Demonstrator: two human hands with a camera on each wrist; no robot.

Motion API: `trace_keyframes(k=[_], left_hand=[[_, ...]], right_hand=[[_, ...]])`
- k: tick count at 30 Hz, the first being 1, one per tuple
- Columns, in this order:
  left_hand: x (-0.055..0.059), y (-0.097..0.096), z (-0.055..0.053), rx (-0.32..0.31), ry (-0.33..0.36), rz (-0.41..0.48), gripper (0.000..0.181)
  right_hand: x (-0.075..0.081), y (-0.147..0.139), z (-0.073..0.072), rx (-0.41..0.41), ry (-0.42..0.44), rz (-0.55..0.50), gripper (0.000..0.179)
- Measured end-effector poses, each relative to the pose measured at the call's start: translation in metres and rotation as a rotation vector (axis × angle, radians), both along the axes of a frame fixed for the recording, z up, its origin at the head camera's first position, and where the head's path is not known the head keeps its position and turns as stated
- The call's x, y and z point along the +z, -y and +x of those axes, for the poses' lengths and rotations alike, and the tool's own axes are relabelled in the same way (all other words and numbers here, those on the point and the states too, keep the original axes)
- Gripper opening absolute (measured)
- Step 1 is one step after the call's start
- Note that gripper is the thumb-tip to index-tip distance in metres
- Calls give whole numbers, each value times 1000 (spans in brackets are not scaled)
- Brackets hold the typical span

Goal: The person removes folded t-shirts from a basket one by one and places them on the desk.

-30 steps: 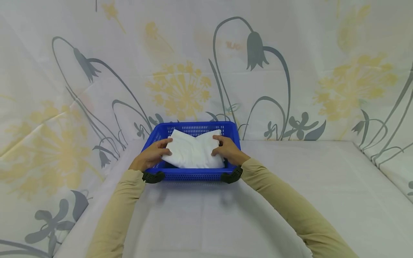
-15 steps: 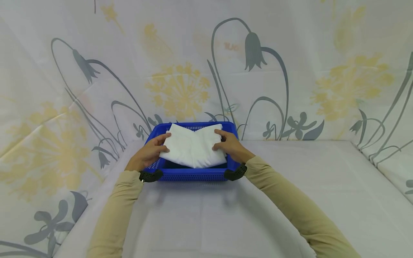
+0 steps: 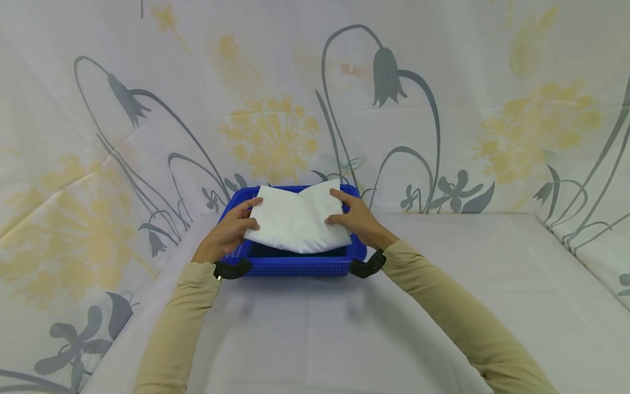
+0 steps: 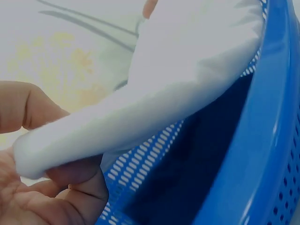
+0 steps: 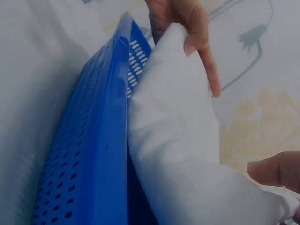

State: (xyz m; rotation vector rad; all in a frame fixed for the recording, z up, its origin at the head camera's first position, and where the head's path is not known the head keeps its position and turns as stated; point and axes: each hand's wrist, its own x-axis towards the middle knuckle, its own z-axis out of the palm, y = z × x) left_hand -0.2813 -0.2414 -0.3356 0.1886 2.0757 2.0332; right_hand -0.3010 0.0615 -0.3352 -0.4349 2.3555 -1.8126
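Observation:
A folded white cloth point(image 3: 297, 219) spans both hands over a blue plastic basket point(image 3: 297, 266). My left hand point(image 3: 227, 229) pinches its left end, thumb on the near face; the left wrist view shows the fingers curled beneath the fold. At the opposite end, my right hand point(image 3: 363, 220) grips the cloth between thumb and fingers. The cloth sags in the middle, and its upper edge dips in a shallow V. Below it, dark navy fabric point(image 4: 211, 140) lies in the basket, partly hidden by the white cloth.
The basket has perforated walls and stands on a white-covered table point(image 3: 472, 273), near the back. Behind it rises a backdrop point(image 3: 443, 109) printed with grey and yellow flowers. A black band point(image 3: 369, 265) sits on each wrist.
Both hands have lifted the white cloth up from within the basket. My right hand has gone up and slightly right, raising that end, and more dark fabric shows below.

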Motion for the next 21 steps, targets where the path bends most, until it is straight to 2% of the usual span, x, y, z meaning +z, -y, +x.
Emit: trace_keyframes(k=[7,21], left_hand=[[6,-10,8,-34,-7,66,79],[13,-34,18,68,-39,92,70]], right_hand=[[7,-11,6,-2,7,-50,80],[20,-35,17,-46,36,-114,85]])
